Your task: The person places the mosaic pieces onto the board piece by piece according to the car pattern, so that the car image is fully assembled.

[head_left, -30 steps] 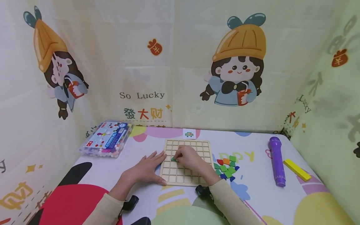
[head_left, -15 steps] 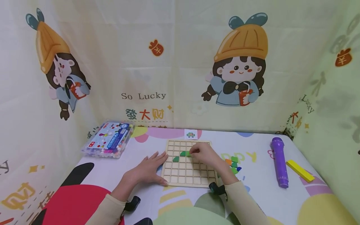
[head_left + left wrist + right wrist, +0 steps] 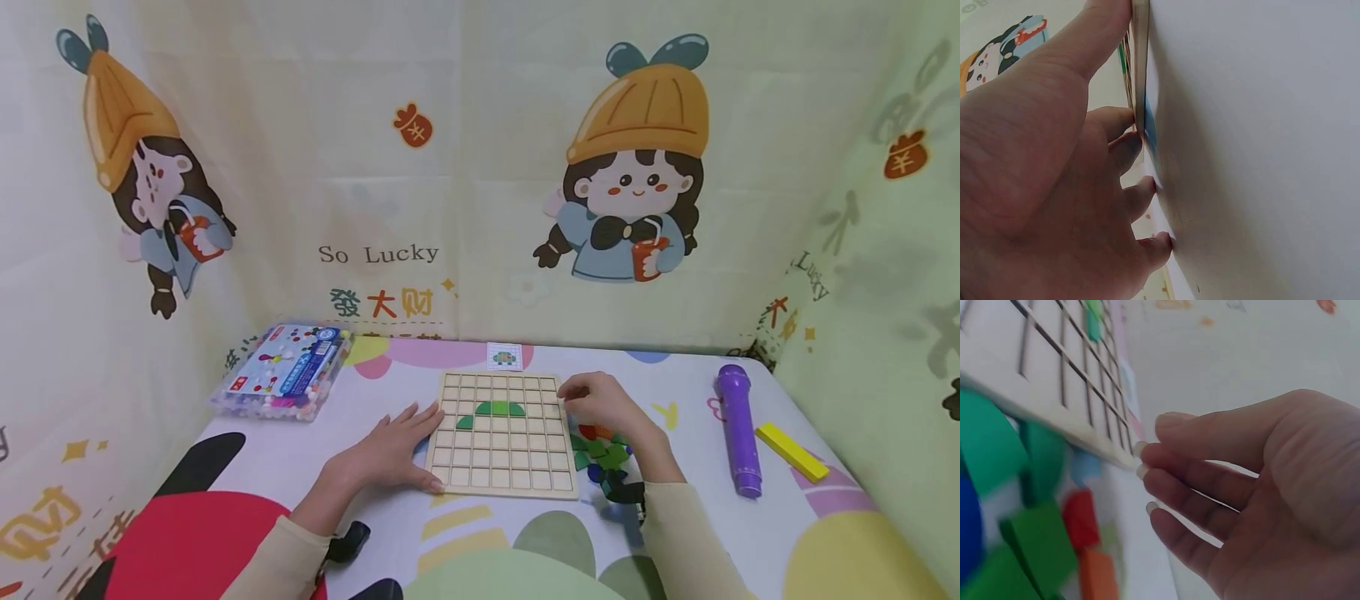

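Right hand point(image 3: 603, 408) farther rightward, tile row point(image 3: 500, 408) crosswise

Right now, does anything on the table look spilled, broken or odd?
Nothing looks spilled or broken. The loose colored tiles are jumbled beside the wooden grid board, untidy against its neat squares, but that seems ordinary.

Wooden grid board point(image 3: 510, 458) lying flat, four green pieces point(image 3: 500, 408) in its cells, coloured pieces point(image 3: 597, 449) loose beside it
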The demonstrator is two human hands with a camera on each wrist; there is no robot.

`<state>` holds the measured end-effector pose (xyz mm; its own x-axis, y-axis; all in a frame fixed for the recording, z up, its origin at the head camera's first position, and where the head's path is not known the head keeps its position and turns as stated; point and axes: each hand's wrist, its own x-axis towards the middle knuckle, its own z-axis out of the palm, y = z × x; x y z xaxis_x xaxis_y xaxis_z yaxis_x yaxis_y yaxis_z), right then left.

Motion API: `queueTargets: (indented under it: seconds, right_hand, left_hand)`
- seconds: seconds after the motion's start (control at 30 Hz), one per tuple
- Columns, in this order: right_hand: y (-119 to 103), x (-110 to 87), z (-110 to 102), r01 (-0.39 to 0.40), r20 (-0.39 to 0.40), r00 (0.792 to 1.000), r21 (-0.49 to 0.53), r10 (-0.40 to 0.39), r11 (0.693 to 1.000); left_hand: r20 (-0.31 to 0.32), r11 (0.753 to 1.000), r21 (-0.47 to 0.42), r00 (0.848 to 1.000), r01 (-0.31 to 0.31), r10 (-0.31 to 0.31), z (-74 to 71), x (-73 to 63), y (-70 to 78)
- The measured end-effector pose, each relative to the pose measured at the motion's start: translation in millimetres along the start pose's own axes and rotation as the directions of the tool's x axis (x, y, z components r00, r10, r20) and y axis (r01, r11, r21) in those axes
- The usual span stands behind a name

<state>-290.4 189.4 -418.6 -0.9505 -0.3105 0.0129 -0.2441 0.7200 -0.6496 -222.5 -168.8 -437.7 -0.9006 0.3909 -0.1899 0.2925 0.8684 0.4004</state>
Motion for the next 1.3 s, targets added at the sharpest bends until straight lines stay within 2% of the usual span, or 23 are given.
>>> queueTargets:
  seconds: [0.3, 0.57, 0.77, 1.1, 1.3]
  right_hand:
    - [27, -10.9, -24, -0.093, 0.066, 0.993, -0.016, 0.094, 0.996]
    - [45, -21.0, -40, -0.163, 0.068, 0.984, -0.039, 0.166, 0.986]
    - [54, -24.6, -44, -0.231, 0.085, 0.969, -0.032, 0.233, 0.972]
    - [58, -24.2, -44, -0.261, 0.093, 0.959, -0.066, 0.267, 0.963]
    - [61, -25.4, -45, -0.260, 0.108, 0.959, -0.036, 0.262, 0.965]
  left_hand:
    - [0.000, 1.000, 0.003, 1.000, -0.005, 0.005, 2.6, 2.4, -1.9]
    - [0.000, 1.000, 0.008, 1.000, -0.007, 0.007, 2.7, 3.6, -3.1]
    - [0.000, 1.000, 0.009, 1.000, -0.008, 0.008, 3.2, 4.8, -4.0]
    - [-0.001, 1.000, 0.006, 1.000, -0.002, 0.002, 3.9, 4.6, -4.6]
    - [-0.002, 1.000, 0.001, 1.000, -0.007, 0.007, 3.9, 3.1, -4.3]
